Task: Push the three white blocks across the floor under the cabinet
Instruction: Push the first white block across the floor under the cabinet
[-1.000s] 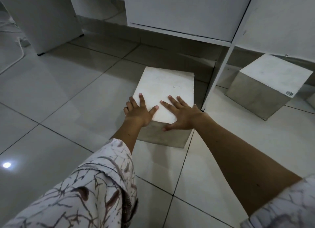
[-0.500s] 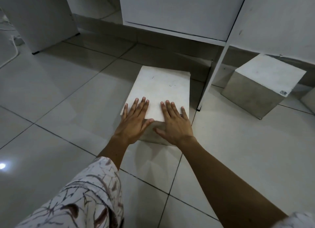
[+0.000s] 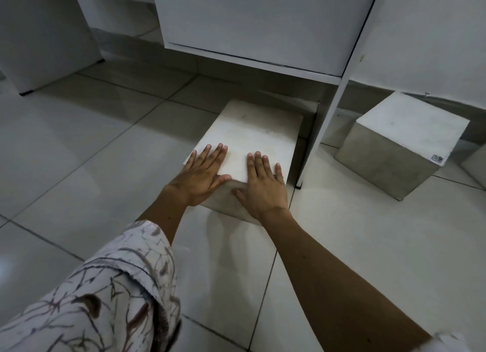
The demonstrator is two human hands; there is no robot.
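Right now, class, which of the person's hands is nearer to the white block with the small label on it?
Right. The right hand lies on the near right corner of the middle block, on the side towards the labelled block; the left hand lies farther away, on its near left corner.

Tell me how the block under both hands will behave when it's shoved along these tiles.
The block looks rigid and squat, wide for its height, so it should slide rather than tip. The left hand and right hand press flat at its near edge, hinting at real weight. The glossy floor tiles probably let it glide.
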